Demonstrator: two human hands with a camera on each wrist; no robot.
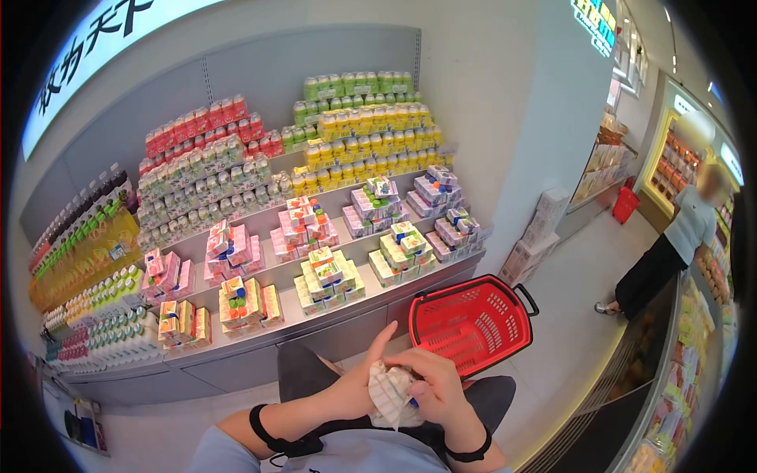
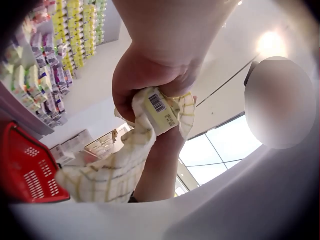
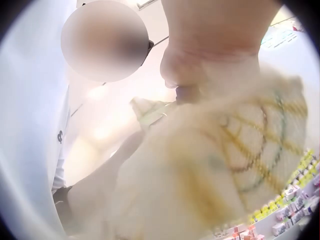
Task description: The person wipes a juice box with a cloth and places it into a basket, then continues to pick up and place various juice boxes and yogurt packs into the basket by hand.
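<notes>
A white cloth (image 1: 389, 394) with a checked line pattern is bunched between my two hands, above my lap. It wraps a small pale yellow carton (image 2: 159, 113), whose barcode side shows in the left wrist view. My left hand (image 1: 359, 385) holds the carton through the cloth, one of its digits pointing straight up. With curled fingers, my right hand (image 1: 441, 386) grips the cloth from the other side; a bit of blue shows beneath it. In the right wrist view the cloth (image 3: 200, 175) hangs blurred and large, covering most of the work.
An empty-looking red shopping basket (image 1: 471, 325) stands on the floor just ahead to the right. In front are shelves with stacked drink cartons (image 1: 327, 280) and bottle packs (image 1: 371, 146). A person (image 1: 682, 236) stands in the aisle at right, beside another display counter (image 1: 678, 370).
</notes>
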